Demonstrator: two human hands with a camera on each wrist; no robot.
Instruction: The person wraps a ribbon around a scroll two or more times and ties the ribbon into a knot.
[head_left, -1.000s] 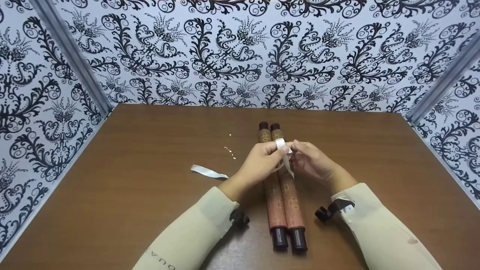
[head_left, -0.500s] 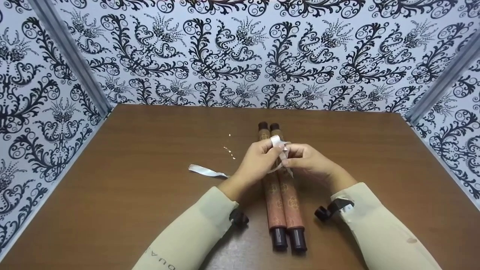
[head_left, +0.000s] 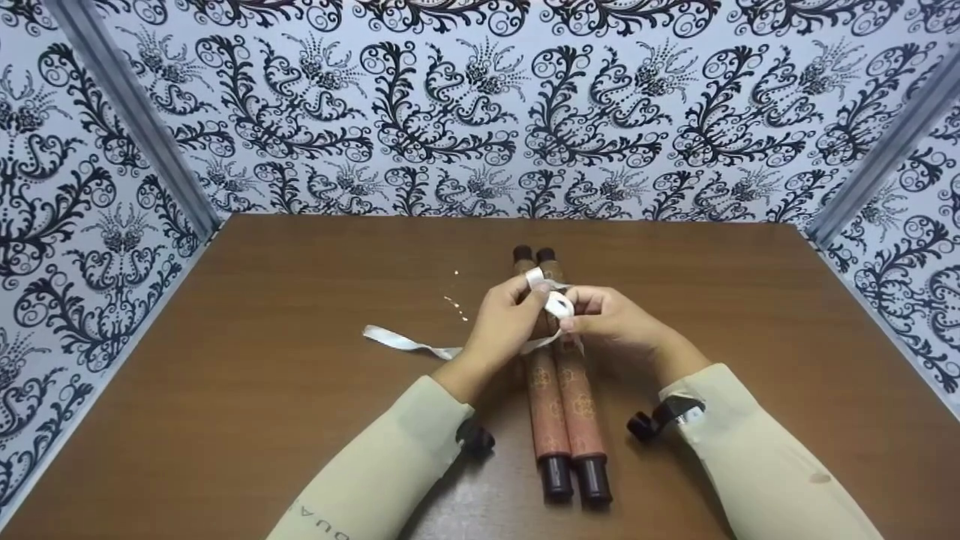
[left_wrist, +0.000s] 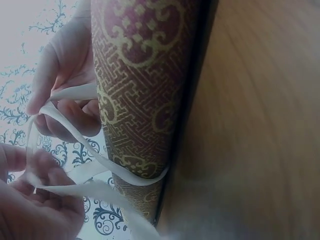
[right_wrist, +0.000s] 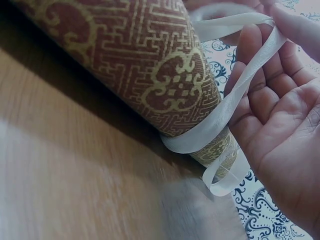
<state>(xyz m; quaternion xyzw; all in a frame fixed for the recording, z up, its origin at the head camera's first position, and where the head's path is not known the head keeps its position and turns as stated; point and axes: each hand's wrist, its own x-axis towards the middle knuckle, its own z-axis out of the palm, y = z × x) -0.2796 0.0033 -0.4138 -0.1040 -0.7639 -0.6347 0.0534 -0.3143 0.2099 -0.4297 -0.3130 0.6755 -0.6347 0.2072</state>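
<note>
Two rolled scrolls, a left one (head_left: pixel 550 420) and a right one (head_left: pixel 585 412), lie side by side on the table, red-brown with gold patterns and dark end caps. A white ribbon (right_wrist: pixel 220 120) passes around them. Over the scrolls' upper half, my left hand (head_left: pixel 504 319) pinches the ribbon between thumb and fingers, a small loop standing up from its grip. My right hand (head_left: pixel 619 322) pinches another part of the ribbon just to the right, where a rounded white loop (head_left: pixel 557 305) shows between the hands. In the left wrist view, ribbon strands (left_wrist: pixel 82 142) run from both hands to the scroll.
One ribbon tail (head_left: pixel 390 339) stretches leftward over the brown table (head_left: pixel 285 300). Tiny white bits (head_left: pixel 454 304) are scattered left of the scrolls. Patterned walls (head_left: pixel 480 112) enclose the table at the back and sides. Small black wrist cameras (head_left: pixel 476 437) hang by both cuffs.
My left hand has shifted slightly left with its ribbon loop. The right fingers have come round to pinch the ribbon, and a rounded loop now shows between the hands. The tail has slid a little left.
</note>
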